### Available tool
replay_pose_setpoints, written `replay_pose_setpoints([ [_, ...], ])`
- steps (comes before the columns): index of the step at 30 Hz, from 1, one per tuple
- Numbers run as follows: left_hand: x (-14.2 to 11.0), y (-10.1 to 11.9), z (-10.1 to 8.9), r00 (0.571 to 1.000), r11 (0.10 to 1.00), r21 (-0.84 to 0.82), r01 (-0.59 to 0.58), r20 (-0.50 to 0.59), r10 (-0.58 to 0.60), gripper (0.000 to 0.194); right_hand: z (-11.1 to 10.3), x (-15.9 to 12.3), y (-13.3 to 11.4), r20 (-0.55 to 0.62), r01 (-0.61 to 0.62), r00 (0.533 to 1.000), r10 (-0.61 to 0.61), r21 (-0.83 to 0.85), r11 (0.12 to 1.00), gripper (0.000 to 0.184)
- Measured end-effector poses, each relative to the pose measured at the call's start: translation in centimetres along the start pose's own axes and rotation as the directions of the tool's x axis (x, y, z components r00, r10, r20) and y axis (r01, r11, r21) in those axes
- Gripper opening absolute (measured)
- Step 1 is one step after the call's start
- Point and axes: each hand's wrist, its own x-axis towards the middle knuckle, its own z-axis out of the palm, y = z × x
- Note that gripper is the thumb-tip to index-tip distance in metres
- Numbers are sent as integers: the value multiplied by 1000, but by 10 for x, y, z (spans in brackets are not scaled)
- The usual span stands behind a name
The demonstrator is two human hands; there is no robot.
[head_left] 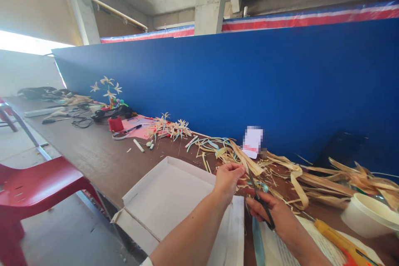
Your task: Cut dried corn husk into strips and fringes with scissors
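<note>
My left hand (229, 178) is closed in a pinch above the white box's right side, on what looks like a pale dried husk strip (246, 158). Part of that strip is hidden behind the fingers. In my right hand (277, 214) is a pair of black-handled scissors (267, 213), its blades pointing up and away, close beside my left fingertips. Cut husk scraps and pale blue strips lie around and beneath both hands. A light blue ribbon strip (258, 239) hangs down below the scissors.
An open white cardboard box (174, 191) lies left of my hands. Rightward are a white tub (369, 216), a yellow-handled tool (338, 239) and long husk strips (327, 185). Straw flowers (170, 126) and a red spool (115, 124) stand farther left. A blue partition (218, 79) backs the table.
</note>
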Motion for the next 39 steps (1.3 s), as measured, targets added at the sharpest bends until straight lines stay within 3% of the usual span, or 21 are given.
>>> replay_pose_setpoints([
  [11, -3, 4, 3, 1000, 1000, -22, 5, 0, -5, 22, 2, 0, 1, -48, 4, 999, -4, -8, 1000, 51],
  [27, -1, 1, 2, 1000, 1000, 2, -8, 0, 8, 18, 2, 6, 15, 1, 21, 1000, -21, -10, 1000, 53],
  [39, -1, -1, 2, 1000, 1000, 1, -9, 15, 9, 24, 2, 2, 6, -31, -12, 999, 11, -13, 1000, 52],
])
